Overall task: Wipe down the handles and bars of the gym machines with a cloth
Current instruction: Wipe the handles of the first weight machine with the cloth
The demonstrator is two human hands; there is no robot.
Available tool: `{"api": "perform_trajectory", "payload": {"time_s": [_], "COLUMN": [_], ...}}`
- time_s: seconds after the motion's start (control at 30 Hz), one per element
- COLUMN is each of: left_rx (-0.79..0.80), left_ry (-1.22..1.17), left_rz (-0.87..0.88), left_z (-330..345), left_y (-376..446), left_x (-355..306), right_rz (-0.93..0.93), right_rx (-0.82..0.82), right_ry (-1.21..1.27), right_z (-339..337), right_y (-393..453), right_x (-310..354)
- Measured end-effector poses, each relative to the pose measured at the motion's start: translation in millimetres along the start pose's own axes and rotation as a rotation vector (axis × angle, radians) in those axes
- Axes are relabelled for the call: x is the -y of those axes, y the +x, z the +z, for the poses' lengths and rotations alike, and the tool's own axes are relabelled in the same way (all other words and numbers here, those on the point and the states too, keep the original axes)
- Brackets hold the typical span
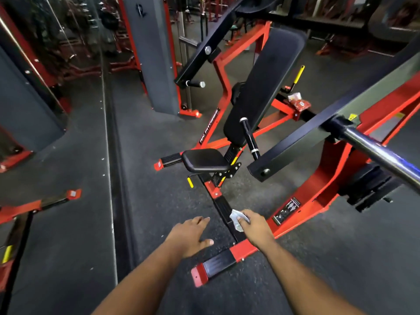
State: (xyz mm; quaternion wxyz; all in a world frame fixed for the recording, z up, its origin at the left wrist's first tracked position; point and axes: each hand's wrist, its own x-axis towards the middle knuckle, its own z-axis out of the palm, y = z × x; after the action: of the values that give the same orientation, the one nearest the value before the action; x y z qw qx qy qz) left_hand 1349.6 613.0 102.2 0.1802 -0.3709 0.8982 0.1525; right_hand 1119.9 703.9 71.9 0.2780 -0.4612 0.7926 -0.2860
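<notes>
Head view, left to right. A mirror wall reflects dim, blurred red-framed equipment, hard to resolve. A grey upright column runs out of frame at the top. Left hand: fingers straight and spread, holding nothing, above the dark rubber floor. Centre: red-framed press machine with black seat and long back pad; a black handle crosses in front of the pad. Right hand: fingers curled round a crumpled white cloth, held over the machine's black base rail. Far right: a glossy bar, blurred and cut off by the frame edge. A red packet lies on the frame behind; its label is illegible.
</notes>
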Motion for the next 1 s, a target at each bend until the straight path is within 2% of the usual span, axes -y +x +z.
{"api": "perform_trajectory", "payload": {"time_s": [0.47,0.67,0.87,1.0], "left_rx": [-0.011,-0.008,-0.06,-0.098], "left_ry": [0.153,0.211,0.224,0.298], "left_rz": [0.351,0.424,0.466,0.552], "left_z": [-109,-140,-164,-189], "left_y": [177,237,289,319], "left_x": [113,116,102,95], "right_rz": [0.235,0.269,0.234,0.232], "right_rx": [-0.219,-0.287,-0.36,-0.398], "right_ry": [0.018,0.022,0.084,0.151], "right_z": [20,12,-7,-12], "right_y": [123,160,202,221], "right_x": [58,68,66,66]}}
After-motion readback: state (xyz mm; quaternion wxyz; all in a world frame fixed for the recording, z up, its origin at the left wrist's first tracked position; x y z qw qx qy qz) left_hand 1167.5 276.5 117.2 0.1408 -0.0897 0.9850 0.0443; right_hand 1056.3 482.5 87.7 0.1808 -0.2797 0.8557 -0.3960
